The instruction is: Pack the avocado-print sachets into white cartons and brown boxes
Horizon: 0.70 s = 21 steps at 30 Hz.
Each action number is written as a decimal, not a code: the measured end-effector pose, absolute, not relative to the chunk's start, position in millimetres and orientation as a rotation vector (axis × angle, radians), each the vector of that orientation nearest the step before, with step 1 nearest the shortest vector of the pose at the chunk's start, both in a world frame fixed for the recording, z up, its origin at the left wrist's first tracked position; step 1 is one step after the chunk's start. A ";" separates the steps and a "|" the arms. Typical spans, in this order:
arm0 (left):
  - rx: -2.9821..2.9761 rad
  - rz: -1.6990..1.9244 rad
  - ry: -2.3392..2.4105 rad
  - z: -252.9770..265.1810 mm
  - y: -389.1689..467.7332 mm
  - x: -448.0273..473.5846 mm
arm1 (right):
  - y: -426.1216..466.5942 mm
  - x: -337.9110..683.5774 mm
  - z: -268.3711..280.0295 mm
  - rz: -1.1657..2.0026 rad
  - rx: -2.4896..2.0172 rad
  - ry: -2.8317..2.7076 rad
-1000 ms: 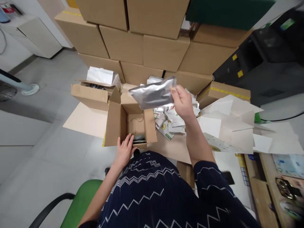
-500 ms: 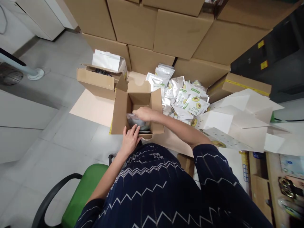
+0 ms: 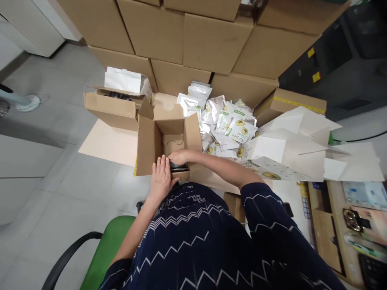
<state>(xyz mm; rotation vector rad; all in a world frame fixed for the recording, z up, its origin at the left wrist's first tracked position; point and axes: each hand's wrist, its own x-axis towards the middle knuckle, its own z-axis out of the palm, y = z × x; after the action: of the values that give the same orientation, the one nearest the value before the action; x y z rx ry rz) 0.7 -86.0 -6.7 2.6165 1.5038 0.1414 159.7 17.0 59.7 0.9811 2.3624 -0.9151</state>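
An open brown cardboard box (image 3: 146,151) stands in front of me with its flaps spread. My left hand (image 3: 161,177) rests at its near left corner, fingers straight and side by side, the tips over the rim. Down inside the box is my right hand (image 3: 179,157), its fingers curled and partly hidden behind the left hand. It is closed at the top of a pouch, of which little shows. Dark pouch edges (image 3: 179,166) stand along the near wall below it. Beyond the box to the right lies a heap of silver-white pouches (image 3: 238,129) printed with avocados.
Another brown box (image 3: 110,108) with dark items inside stands at the left, a white carton (image 3: 123,80) behind it. Unfolded white printed cartons (image 3: 298,141) lie at right. Stacked cardboard boxes (image 3: 211,44) form a wall behind. A green chair (image 3: 109,249) stands lower left.
My right hand has moved lower into the box with the pouch, toward the near wall. My left fingers have straightened over the rim. The camera view has shifted to the right.
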 end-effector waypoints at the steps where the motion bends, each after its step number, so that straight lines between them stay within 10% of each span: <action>1: 2.630 0.124 1.495 -7.1 -85.6 0.9 | 13.6 160.1 63.3 -0.936 0.985 2.363; 9: 2.704 0.026 1.471 -9.1 -84.6 -1.0 | -20.5 256.0 78.7 -1.442 2.067 2.638; 14: 2.702 0.024 1.457 -6.8 -83.6 -0.7 | -40.8 369.0 14.9 -0.590 2.841 1.787; 21: 2.680 0.028 1.449 -6.8 -82.1 -1.6 | -64.9 410.9 -71.1 -0.504 2.504 1.389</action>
<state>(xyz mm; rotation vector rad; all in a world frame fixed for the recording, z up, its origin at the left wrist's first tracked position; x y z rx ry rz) -1.6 -82.1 -6.8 2.6796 1.4486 0.0284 410.9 -64.9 -71.1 2.5039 1.3895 -0.5043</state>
